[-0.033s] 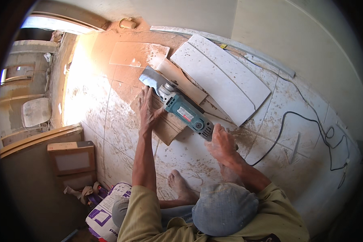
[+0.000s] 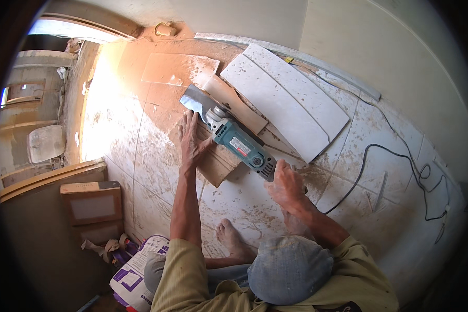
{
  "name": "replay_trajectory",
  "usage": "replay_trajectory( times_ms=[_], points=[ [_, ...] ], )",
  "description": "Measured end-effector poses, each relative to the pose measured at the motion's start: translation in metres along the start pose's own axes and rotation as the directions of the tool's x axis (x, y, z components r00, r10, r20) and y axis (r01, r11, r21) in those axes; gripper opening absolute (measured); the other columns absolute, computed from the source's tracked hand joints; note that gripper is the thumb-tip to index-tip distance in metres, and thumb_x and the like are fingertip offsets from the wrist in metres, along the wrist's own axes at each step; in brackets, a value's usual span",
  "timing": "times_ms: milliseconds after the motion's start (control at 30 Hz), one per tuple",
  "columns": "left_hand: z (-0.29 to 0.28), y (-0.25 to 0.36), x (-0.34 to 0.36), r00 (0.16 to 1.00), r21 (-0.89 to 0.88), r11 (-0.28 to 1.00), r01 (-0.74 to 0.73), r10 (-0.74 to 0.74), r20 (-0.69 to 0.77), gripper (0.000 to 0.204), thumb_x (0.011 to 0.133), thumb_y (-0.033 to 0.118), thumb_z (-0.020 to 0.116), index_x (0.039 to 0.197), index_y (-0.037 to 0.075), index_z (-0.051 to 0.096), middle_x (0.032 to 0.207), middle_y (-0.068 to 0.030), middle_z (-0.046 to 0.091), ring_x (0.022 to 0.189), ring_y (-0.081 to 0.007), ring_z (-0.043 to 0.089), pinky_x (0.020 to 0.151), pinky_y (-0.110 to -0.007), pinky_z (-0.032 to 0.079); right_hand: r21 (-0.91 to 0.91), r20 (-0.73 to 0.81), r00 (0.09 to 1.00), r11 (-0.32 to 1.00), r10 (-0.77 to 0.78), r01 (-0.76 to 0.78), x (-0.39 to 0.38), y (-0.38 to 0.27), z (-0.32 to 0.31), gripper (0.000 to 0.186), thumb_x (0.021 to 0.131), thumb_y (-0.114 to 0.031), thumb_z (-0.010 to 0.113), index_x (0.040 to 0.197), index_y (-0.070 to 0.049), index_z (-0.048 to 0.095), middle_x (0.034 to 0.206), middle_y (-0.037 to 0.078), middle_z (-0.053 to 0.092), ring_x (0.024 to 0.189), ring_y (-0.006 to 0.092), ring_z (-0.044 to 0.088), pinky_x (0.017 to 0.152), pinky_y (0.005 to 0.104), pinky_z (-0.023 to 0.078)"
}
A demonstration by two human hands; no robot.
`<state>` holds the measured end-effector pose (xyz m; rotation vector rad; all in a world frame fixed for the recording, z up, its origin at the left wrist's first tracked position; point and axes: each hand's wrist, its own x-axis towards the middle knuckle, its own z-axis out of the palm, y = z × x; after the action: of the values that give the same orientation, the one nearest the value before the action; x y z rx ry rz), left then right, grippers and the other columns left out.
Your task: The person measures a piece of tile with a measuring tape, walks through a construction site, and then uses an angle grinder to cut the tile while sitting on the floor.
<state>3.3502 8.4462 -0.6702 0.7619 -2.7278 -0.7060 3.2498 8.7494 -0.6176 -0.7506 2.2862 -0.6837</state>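
Observation:
My right hand (image 2: 286, 187) is closed round the rear of a teal angle grinder (image 2: 239, 145), which lies diagonally with its metal head and disc end toward the upper left. My left hand (image 2: 191, 143) lies beside the grinder's head, fingers stretched and spread, pressing on a dusty brown piece (image 2: 218, 169), seemingly tile or board. Its fingertips reach the edge of a dark, shiny slab (image 2: 195, 94) under the grinder head. A narrow tan piece (image 2: 223, 96) lies just beyond the tool. My bare foot (image 2: 231, 239) rests on the dusty tiled floor near my arms.
Large white tiles (image 2: 286, 104) lie at upper right by the wall (image 2: 390, 52), with a black cord (image 2: 369, 148) trailing at right. A yellowish mug (image 2: 165, 30) stands at the back. A bright doorway is at left, cardboard boxes (image 2: 91, 205) and a white-purple sack (image 2: 135, 275) at lower left.

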Motion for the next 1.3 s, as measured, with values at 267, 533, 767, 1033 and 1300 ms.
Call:
replay_trajectory(
  times_ms=[267,533,767,1033,1300],
  points=[
    [0.003,-0.006,-0.001,1.0,0.049,0.999,0.005,-0.005,-0.007,0.1,0.069,0.064,0.07,0.146,0.01,0.036,0.154,-0.0138,0.028,0.144,-0.0328,0.02,0.116,-0.048,0.011,-0.005,-0.012,0.999,0.999,-0.04,0.04,-0.003,-0.004,0.002,0.048,0.068,-0.021,0.075,0.097,0.002,0.044,0.09,0.024,0.06,0.083,0.0411,0.064,0.073,0.0485,0.052],
    [0.004,-0.009,0.0,0.998,0.025,0.999,-0.046,0.047,-0.03,0.098,0.071,0.064,0.069,0.145,0.009,0.036,0.154,-0.0148,0.029,0.144,-0.0323,0.02,0.116,-0.048,0.011,-0.016,-0.024,0.999,0.999,-0.038,0.037,-0.006,-0.005,0.005,0.049,0.068,-0.022,0.075,0.097,0.002,0.044,0.087,0.024,0.061,0.079,0.0416,0.064,0.071,0.0483,0.053],
    [-0.001,-0.003,0.003,1.0,0.004,1.0,-0.011,0.011,-0.004,0.092,0.074,0.06,0.068,0.143,0.007,0.04,0.152,-0.0166,0.031,0.144,-0.0312,0.021,0.116,-0.048,0.011,-0.064,0.021,0.999,0.998,-0.027,0.029,-0.011,-0.004,0.001,0.049,0.073,-0.023,0.074,0.099,0.004,0.042,0.092,0.024,0.06,0.08,0.0386,0.066,0.071,0.0438,0.055],
    [-0.004,0.001,0.002,1.0,0.008,1.0,-0.014,0.014,-0.023,0.092,0.074,0.061,0.069,0.141,0.004,0.043,0.151,-0.0178,0.033,0.143,-0.0336,0.023,0.116,-0.048,0.011,-0.065,0.003,1.0,0.997,0.027,-0.027,-0.019,-0.008,-0.004,0.046,0.073,-0.021,0.072,0.097,0.004,0.043,0.09,0.025,0.06,0.079,0.0395,0.065,0.072,0.0451,0.054],
    [-0.006,0.008,0.002,0.999,0.0,1.0,0.002,-0.002,-0.032,0.091,0.073,0.06,0.07,0.14,0.004,0.043,0.151,-0.0182,0.033,0.143,-0.0338,0.023,0.116,-0.048,0.011,-0.082,-0.005,0.999,0.995,0.053,-0.054,-0.028,-0.002,-0.004,0.044,0.072,-0.02,0.072,0.097,0.004,0.044,0.086,0.025,0.061,0.078,0.0422,0.065,0.071,0.0459,0.054]
  ],
)
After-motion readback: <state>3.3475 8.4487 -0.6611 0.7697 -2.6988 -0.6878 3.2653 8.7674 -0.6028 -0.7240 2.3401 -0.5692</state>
